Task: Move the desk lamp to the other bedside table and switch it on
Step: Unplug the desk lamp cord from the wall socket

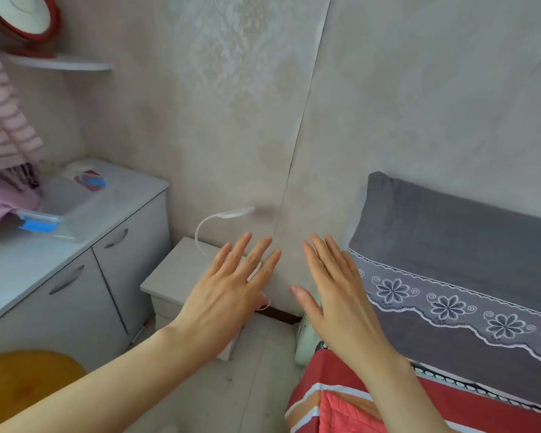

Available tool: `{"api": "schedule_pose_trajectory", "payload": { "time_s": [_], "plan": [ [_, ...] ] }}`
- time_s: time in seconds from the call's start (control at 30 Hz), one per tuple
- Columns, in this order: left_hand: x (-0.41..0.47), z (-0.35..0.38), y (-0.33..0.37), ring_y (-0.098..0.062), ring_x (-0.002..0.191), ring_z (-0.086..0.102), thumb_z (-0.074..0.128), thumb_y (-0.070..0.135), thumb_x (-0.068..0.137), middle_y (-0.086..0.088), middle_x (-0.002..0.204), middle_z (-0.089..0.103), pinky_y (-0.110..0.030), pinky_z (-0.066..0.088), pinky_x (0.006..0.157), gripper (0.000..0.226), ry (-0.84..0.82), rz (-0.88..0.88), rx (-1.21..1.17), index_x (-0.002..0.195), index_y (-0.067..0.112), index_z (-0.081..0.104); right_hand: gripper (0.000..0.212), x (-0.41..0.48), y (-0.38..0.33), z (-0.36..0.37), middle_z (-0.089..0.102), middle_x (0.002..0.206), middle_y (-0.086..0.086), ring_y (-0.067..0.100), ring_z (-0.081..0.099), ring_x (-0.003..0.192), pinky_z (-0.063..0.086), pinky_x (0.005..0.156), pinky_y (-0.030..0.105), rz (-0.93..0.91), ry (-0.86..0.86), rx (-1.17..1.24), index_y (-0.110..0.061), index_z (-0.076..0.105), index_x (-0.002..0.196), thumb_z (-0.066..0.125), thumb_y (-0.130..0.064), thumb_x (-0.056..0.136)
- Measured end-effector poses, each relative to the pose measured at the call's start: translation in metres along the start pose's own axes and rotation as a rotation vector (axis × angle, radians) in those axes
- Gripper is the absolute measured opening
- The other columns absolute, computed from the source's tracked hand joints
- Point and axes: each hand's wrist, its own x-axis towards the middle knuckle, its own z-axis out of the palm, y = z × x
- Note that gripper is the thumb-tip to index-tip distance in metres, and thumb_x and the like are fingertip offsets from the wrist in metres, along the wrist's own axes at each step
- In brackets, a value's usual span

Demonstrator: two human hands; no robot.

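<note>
A small white desk lamp (228, 214) with a thin bent neck and a flat head stands on a white bedside table (175, 276) against the wall. Its head is unlit and its base is hidden behind my left hand. My left hand (231, 292) hovers flat over the table's right part, fingers apart, holding nothing. My right hand (335, 292) is held flat beside it, over the gap between table and bed, also with nothing in it.
A grey pillow (450, 232) with a lace cover lies on the bed at the right, above a red striped blanket (356, 401). A white cabinet (75, 260) at the left carries a clear box. An orange stool (22, 379) sits at the lower left.
</note>
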Motion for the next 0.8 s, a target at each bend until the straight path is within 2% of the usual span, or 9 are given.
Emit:
{"api": "schedule_pose_trajectory", "payload": {
  "time_s": [0.1,0.43,0.63,0.8],
  "plan": [
    [0.022,0.021,-0.020,-0.039,0.139,0.038,0.077,0.035,0.077,-0.013,0.150,0.045,-0.051,0.040,0.109,0.077,-0.023,0.039,-0.025,0.143,0.011,0.047,0.064,0.025,0.009,0.018,0.014,0.161,0.000,0.015,0.002,0.149,0.003,0.119,0.031,0.036,0.008,0.037,-0.016,0.020,0.151,0.043,-0.042,0.098],
    [0.122,0.099,-0.110,-0.039,0.141,0.036,0.072,0.034,0.083,-0.014,0.152,0.041,-0.055,0.037,0.110,0.072,-0.065,0.177,-0.039,0.145,0.011,0.044,0.062,0.140,0.038,0.082,0.016,0.161,-0.001,0.013,0.006,0.149,0.015,0.121,0.035,0.145,0.010,0.058,-0.015,0.023,0.151,0.044,-0.039,0.098],
    [0.173,0.133,-0.142,-0.037,0.141,0.036,0.067,0.031,0.085,-0.014,0.152,0.040,-0.053,0.036,0.112,0.067,-0.022,0.274,-0.061,0.145,0.009,0.043,0.059,0.187,0.062,0.109,0.015,0.161,-0.004,0.008,0.003,0.149,0.010,0.121,0.029,0.210,0.030,0.071,-0.018,0.022,0.151,0.039,-0.039,0.099],
    [0.196,0.180,-0.139,-0.035,0.140,0.038,0.072,0.030,0.082,-0.013,0.151,0.042,-0.054,0.037,0.110,0.068,-0.031,0.309,-0.094,0.143,0.010,0.047,0.054,0.210,0.092,0.133,0.016,0.161,-0.005,0.006,0.004,0.148,0.015,0.120,0.031,0.227,0.014,0.109,-0.018,0.023,0.151,0.039,-0.032,0.101]
  ]
}}
